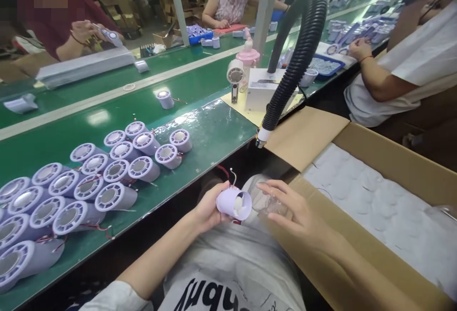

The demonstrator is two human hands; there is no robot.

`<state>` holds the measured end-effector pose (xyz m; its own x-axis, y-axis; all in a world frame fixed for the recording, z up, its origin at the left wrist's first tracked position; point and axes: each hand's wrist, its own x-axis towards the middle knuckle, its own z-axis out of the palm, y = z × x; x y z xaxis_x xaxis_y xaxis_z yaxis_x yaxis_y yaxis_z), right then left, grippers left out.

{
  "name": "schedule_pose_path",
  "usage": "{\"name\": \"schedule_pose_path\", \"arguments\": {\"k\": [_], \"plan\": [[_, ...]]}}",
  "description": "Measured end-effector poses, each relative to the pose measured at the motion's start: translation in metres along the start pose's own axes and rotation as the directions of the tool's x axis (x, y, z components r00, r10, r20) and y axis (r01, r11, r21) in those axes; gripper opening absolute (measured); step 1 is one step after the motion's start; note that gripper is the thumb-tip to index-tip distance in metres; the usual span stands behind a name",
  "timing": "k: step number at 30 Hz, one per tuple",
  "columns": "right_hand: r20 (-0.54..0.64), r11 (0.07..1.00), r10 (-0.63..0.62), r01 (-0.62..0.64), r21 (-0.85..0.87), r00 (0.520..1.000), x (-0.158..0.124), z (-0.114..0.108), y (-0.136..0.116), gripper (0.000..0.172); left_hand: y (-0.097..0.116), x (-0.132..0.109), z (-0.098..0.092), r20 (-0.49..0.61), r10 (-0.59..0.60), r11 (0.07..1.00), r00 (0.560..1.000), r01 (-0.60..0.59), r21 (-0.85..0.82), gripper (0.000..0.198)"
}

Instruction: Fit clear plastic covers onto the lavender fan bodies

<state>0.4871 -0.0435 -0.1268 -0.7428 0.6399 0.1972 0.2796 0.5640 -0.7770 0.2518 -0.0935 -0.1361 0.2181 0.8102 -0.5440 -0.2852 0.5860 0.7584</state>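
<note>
My left hand [209, 208] is wrapped around a lilac fan housing [227, 202], a short tube whose open end faces right. A white piece shows inside it, and thin red and white wires stick out at its back. To the right, my right hand [294, 211] has its thumb and fingers around a crumpled clear plastic bag [274, 202], apart from the housing. Several similar lilac fan housings [117, 170] stand in rows on the green bench at left, round grilles up, with wires trailing between them.
An open cardboard box [317, 206] at right holds white wrapped contents [371, 201]. A black corrugated hose [303, 49] with a metal nozzle arches down before me. Behind it are a white box [264, 89] and a handheld fan [235, 77]. Co-workers sit across and at right.
</note>
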Motion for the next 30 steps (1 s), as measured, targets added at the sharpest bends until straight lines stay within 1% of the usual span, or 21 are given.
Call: {"name": "schedule_pose_path", "arguments": {"k": [2, 4, 6, 7, 8, 9, 10, 12, 14, 15, 16, 17, 19, 21, 22, 24, 25, 27, 28, 29, 30], "plan": [[-0.004, 0.963, -0.111, 0.106, -0.246, 0.994, 0.004, 0.0, -0.006, 0.049, 0.0, 0.0, 0.002, 0.087, -0.02, 0.999, 0.996, 0.016, 0.044, 0.042], [0.034, 0.875, -0.182, 0.177, -0.45, 0.983, 0.013, 0.002, -0.012, 0.048, 0.003, 0.001, 0.003, 0.171, -0.022, 0.988, 0.985, -0.005, 0.153, 0.038], [0.088, 0.783, -0.187, 0.202, -0.588, 0.978, 0.022, 0.005, -0.017, 0.047, 0.006, 0.003, 0.004, 0.215, -0.021, 0.964, 0.976, -0.037, 0.263, 0.031], [0.112, 0.756, -0.167, 0.2, -0.623, 0.98, 0.026, 0.006, -0.018, 0.046, 0.008, 0.003, 0.005, 0.22, -0.021, 0.952, 0.975, -0.047, 0.302, 0.028], [0.132, 0.75, -0.139, 0.191, -0.633, 0.981, 0.029, 0.006, -0.018, 0.044, 0.01, 0.003, 0.005, 0.221, -0.024, 0.942, 0.975, -0.052, 0.331, 0.024], [0.148, 0.77, -0.108, 0.177, -0.613, 0.983, 0.031, 0.007, -0.017, 0.04, 0.012, 0.002, 0.005, 0.214, -0.006, 0.924, 0.977, -0.076, 0.375, 0.022], [0.164, 0.812, -0.077, 0.157, -0.562, 0.983, 0.032, 0.007, -0.016, 0.034, 0.014, 0.001, 0.006, 0.197, 0.039, 0.891, 0.98, -0.123, 0.436, 0.021], [0.184, 0.924, -0.013, 0.083, -0.374, 0.983, 0.031, 0.007, -0.015, 0.02, 0.016, -0.003, 0.006, 0.145, 0.198, 0.776, 0.969, -0.246, 0.581, 0.02], [0.169, 0.988, 0.058, -0.033, -0.149, 0.984, 0.027, 0.008, -0.015, 0.01, 0.014, -0.006, 0.007, 0.091, 0.381, 0.644, 0.92, -0.334, 0.688, 0.021], [0.147, 0.995, 0.092, -0.085, -0.053, 0.985, 0.026, 0.009, -0.016, 0.011, 0.012, -0.007, 0.007, 0.066, 0.448, 0.602, 0.892, -0.356, 0.715, 0.021], [0.114, 0.992, 0.122, -0.126, 0.024, 0.986, 0.025, 0.01, -0.017, 0.017, 0.009, -0.007, 0.007, 0.04, 0.492, 0.592, 0.87, -0.368, 0.717, 0.022], [0.071, 0.984, 0.154, -0.16, 0.084, 0.986, 0.025, 0.011, -0.018, 0.024, 0.005, -0.007, 0.006, 0.022, 0.522, 0.593, 0.853, -0.381, 0.709, 0.027], [-0.021, 0.962, 0.223, -0.217, 0.164, 0.975, 0.025, 0.012, -0.02, 0.033, -0.003, -0.003, 0.003, 0.027, 0.543, 0.603, 0.839, -0.412, 0.683, 0.047], [-0.092, 0.939, 0.281, -0.254, 0.232, 0.955, 0.026, 0.012, -0.02, 0.037, -0.008, 0.0, 0.0, 0.08, 0.534, 0.608, 0.842, -0.448, 0.655, 0.065], [-0.107, 0.925, 0.301, -0.263, 0.273, 0.948, 0.027, 0.011, -0.019, 0.039, -0.01, 0.001, -0.002, 0.119, 0.52, 0.612, 0.846, -0.465, 0.639, 0.07], [-0.101, 0.884, 0.33, -0.27, 0.381, 0.938, 0.027, 0.009, -0.015, 0.041, -0.011, 0.002, -0.005, 0.182, 0.473, 0.638, 0.862, -0.478, 0.604, 0.072], [-0.088, 0.854, 0.347, -0.276, 0.441, 0.934, 0.026, 0.008, -0.012, 0.042, -0.01, 0.001, -0.005, 0.198, 0.444, 0.666, 0.874, -0.47, 0.579, 0.072], [-0.064, 0.798, 0.363, -0.274, 0.536, 0.93, 0.023, 0.007, -0.008, 0.038, -0.008, -0.002, -0.004, 0.197, 0.389, 0.742, 0.9, -0.432, 0.512, 0.072], [-0.054, 0.795, 0.347, -0.263, 0.547, 0.936, 0.021, 0.007, -0.006, 0.032, -0.007, -0.004, -0.003, 0.178, 0.373, 0.781, 0.911, -0.412, 0.47, 0.07], [-0.049, 0.821, 0.306, -0.237, 0.52, 0.951, 0.019, 0.007, -0.005, 0.025, -0.006, -0.005, -0.002, 0.156, 0.358, 0.818, 0.92, -0.39, 0.423, 0.068], [-0.05, 0.868, 0.242, -0.193, 0.457, 0.969, 0.016, 0.008, -0.004, 0.023, -0.006, -0.006, -0.001, 0.136, 0.34, 0.852, 0.931, -0.366, 0.374, 0.066]]}}
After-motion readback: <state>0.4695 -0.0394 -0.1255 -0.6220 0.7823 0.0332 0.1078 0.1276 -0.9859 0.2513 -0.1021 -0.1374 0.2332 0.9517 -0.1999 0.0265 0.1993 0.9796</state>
